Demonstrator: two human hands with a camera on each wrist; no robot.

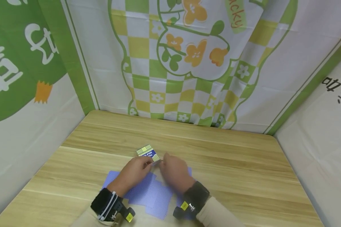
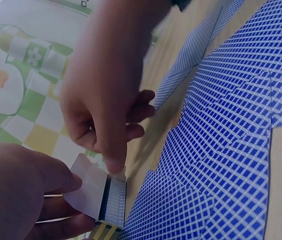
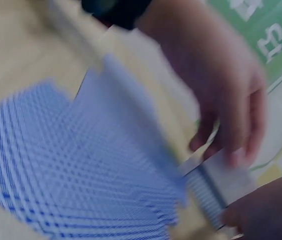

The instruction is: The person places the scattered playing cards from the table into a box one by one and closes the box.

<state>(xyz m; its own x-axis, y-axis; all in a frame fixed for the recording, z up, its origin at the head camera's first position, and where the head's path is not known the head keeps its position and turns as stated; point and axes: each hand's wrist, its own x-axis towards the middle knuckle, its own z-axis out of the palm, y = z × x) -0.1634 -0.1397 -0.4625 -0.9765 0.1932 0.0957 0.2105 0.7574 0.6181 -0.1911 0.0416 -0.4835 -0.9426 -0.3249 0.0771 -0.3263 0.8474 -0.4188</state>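
Observation:
A small yellow-and-green striped card box [image 1: 148, 152] with a blue label lies in front of my hands. In the left wrist view its white flap [image 2: 87, 187] stands up, and blue-checked card stock shows inside the opening. My left hand [image 1: 134, 171] pinches the flap between thumb and fingers. Fingertips of my right hand [image 1: 176, 171] are on the box's end, at a small side flap; its other fingers are curled. Beneath and nearer me, overlapping blue-and-white checked cards [image 1: 142, 190] lie spread on the table.
The wooden table [image 1: 230, 160] runs back to a patterned cloth wall [image 1: 193, 94]. Cloth walls also stand to the left and right. More checked cards [image 1: 189, 171] lie under my right wrist. Both wrists wear black bands with small cameras.

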